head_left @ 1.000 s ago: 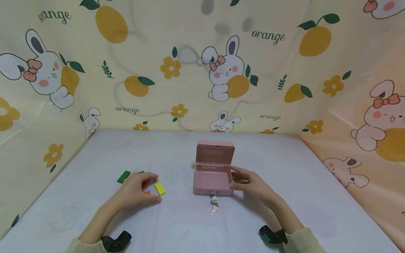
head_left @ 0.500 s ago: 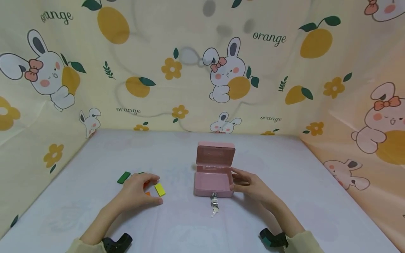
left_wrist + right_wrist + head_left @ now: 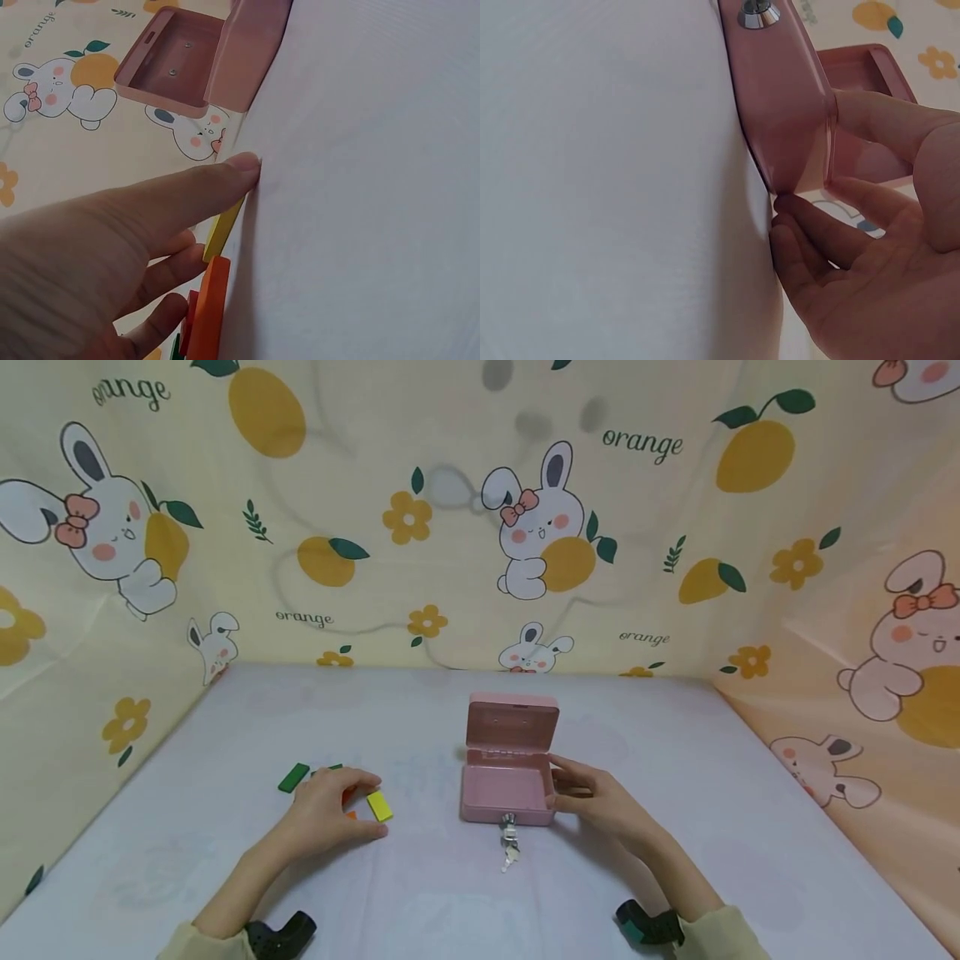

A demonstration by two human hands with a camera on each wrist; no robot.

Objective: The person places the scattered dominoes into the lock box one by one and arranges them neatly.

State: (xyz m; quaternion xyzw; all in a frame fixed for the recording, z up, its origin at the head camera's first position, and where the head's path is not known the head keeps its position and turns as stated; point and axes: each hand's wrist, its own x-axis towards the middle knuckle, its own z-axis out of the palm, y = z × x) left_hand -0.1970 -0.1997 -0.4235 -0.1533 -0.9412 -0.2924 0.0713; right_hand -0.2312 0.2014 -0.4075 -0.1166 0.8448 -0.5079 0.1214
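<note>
My left hand [image 3: 324, 806] reaches over a small group of flat rectangular blocks, thumb and fingers spread apart. Beyond its fingertips lies a yellow block [image 3: 379, 806]; an orange block [image 3: 208, 311] and a red block [image 3: 188, 315] are partly hidden by the fingers. One green block [image 3: 293, 777] lies behind the hand, with another green block [image 3: 336, 767] mostly covered. A pink metal box [image 3: 506, 817] stands with its lid [image 3: 512, 727] raised and nothing inside. My right hand [image 3: 607, 806] rests against the box's right side, thumb at the rim, other fingers low beside the wall.
Keys [image 3: 511, 852] hang from the lock [image 3: 758, 13] on the box's front. White cloth [image 3: 442, 902] covers the table. A printed curtain [image 3: 450, 560] rises behind and along both sides. Each wrist carries a black device [image 3: 281, 935].
The head view shifts slightly. Both hands, the blocks and the box stay in nearly the same places.
</note>
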